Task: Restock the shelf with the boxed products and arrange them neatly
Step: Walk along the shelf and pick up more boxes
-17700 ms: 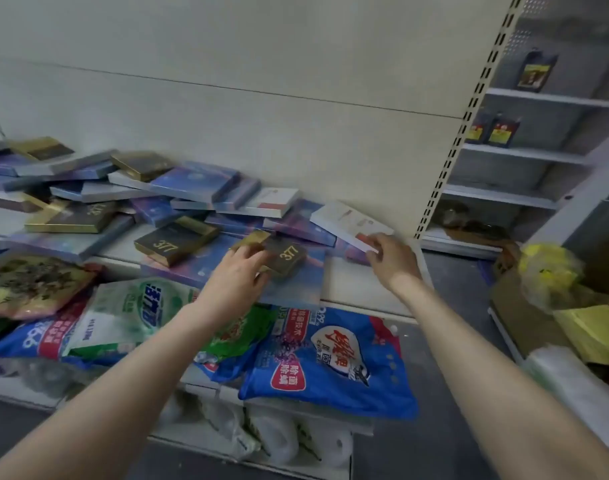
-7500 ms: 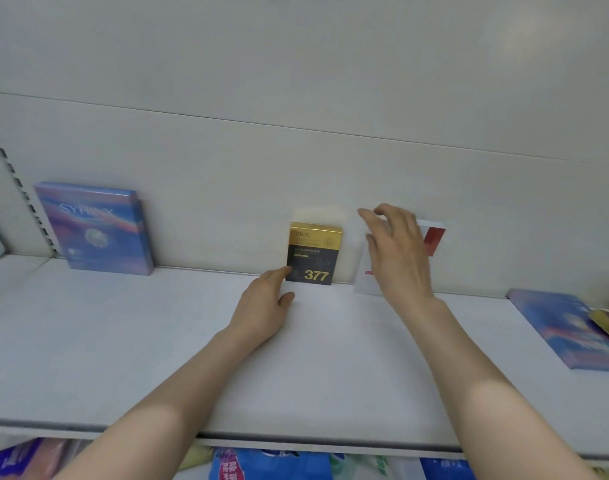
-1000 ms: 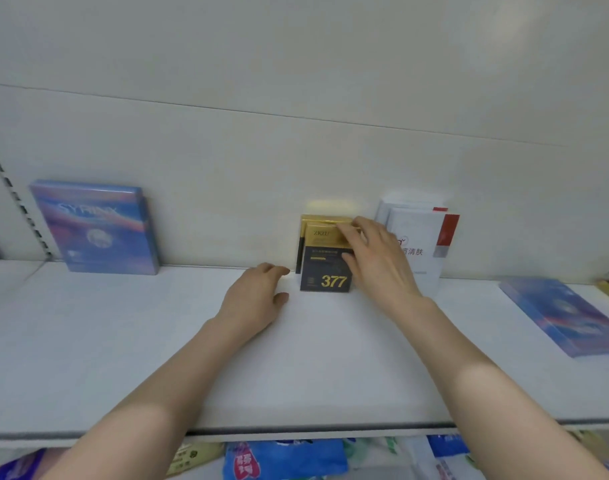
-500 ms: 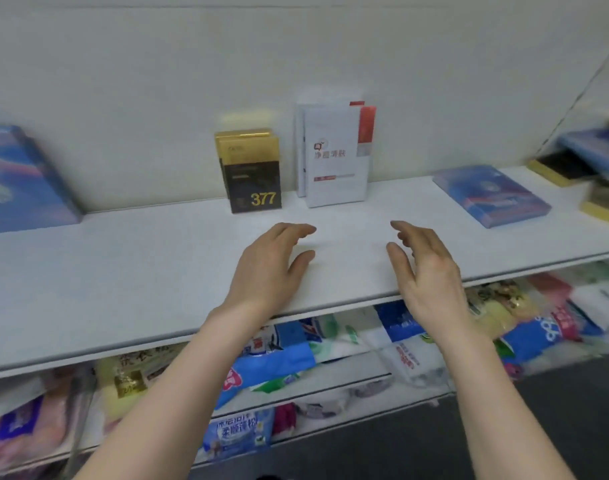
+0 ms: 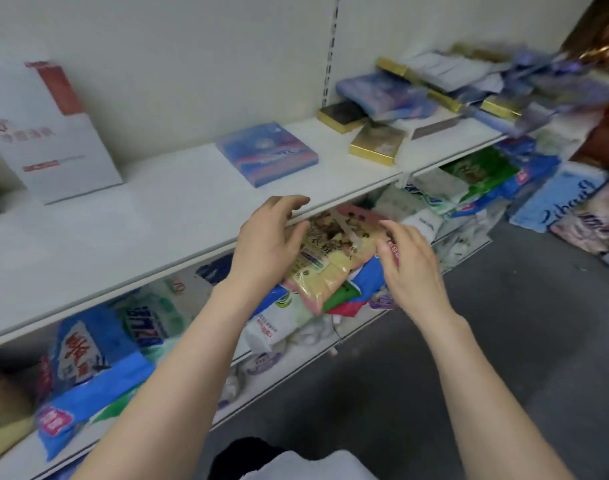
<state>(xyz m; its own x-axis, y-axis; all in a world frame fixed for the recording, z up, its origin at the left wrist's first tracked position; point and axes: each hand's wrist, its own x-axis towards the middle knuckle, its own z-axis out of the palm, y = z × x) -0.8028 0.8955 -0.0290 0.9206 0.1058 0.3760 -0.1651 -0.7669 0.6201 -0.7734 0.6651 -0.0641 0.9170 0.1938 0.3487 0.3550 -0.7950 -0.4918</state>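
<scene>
A white shelf (image 5: 130, 233) runs across the view. A white box with a red stripe (image 5: 50, 133) stands upright on it at the far left. A blue box (image 5: 266, 152) lies flat in the middle. Further right lie gold and black boxes (image 5: 377, 142) and a jumbled pile of boxes (image 5: 476, 84). My left hand (image 5: 266, 237) hovers at the shelf's front edge, fingers spread, holding nothing. My right hand (image 5: 408, 261) is beside it, in front of the lower shelf, also spread and holding nothing. Neither hand touches a box.
The lower shelf is crammed with soft bags, among them a yellow and pink bag (image 5: 331, 254) just behind my hands and blue bags (image 5: 88, 362) at the left. More packs (image 5: 570, 206) lean at the right on the grey floor (image 5: 504, 341).
The view has swung right, so the white box sits at the far left and the pile of boxes shows. Both hands have drawn back from the shelf top towards its front edge.
</scene>
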